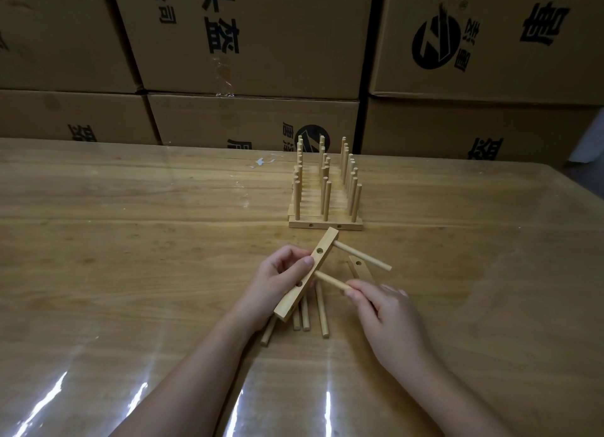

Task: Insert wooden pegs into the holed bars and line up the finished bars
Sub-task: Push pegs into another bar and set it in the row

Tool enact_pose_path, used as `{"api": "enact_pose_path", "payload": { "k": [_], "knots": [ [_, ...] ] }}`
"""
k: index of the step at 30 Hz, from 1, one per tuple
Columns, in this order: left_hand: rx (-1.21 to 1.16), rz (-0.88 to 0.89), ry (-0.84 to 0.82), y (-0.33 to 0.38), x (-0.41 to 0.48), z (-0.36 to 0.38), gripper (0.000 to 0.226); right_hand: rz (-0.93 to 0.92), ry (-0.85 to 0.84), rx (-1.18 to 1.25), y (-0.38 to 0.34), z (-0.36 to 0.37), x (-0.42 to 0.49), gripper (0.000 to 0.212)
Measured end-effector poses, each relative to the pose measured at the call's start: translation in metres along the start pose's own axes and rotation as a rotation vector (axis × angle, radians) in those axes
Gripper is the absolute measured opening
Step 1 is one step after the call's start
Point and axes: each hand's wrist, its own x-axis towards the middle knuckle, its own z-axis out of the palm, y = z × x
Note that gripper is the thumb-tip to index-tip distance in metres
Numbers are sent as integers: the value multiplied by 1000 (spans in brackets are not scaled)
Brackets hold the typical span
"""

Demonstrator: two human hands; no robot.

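Glare streaks the clear-covered wooden table [130,273] up front. The left hand [277,283] grips a holed bar [292,301] tilted above it, one inserted peg [362,256] sticking out near the top. The right hand [382,309] pinches a second peg [330,281], tip at the bar's middle. Loose pegs [305,319] lie beneath. Finished bars [325,222] stand lined up beyond, before stacked cardboard boxes [261,44].

We see pale wooden pegs [321,309] and bars [305,279], a tan grained worktop [130,240], brown boxes [248,37] printed black.
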Motion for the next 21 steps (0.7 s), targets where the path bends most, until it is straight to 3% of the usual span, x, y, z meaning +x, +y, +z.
{"api": "enact_pose_path", "payload": {
  "k": [5,8,13,15,18,21],
  "knots": [
    [-19,-9,9,1,0,2,10,21,-1,-7,0,-1,0,20],
    [-54,-40,-17,0,1,1,22,-13,22,-20,-3,-2,3,24],
    [-253,-93,23,-3,6,-9,19,-26,178,-82,-5,-4,-1,47],
    [-352,-103,82,-5,9,-11,21,-41,213,-71,-6,-6,-3,44],
    [-408,-105,95,-6,11,-11,32,-222,31,-210,-11,-3,-3,30],
    [-408,-119,84,-5,12,-9,25,-335,-219,-362,-11,1,-5,27]
  ]
}}
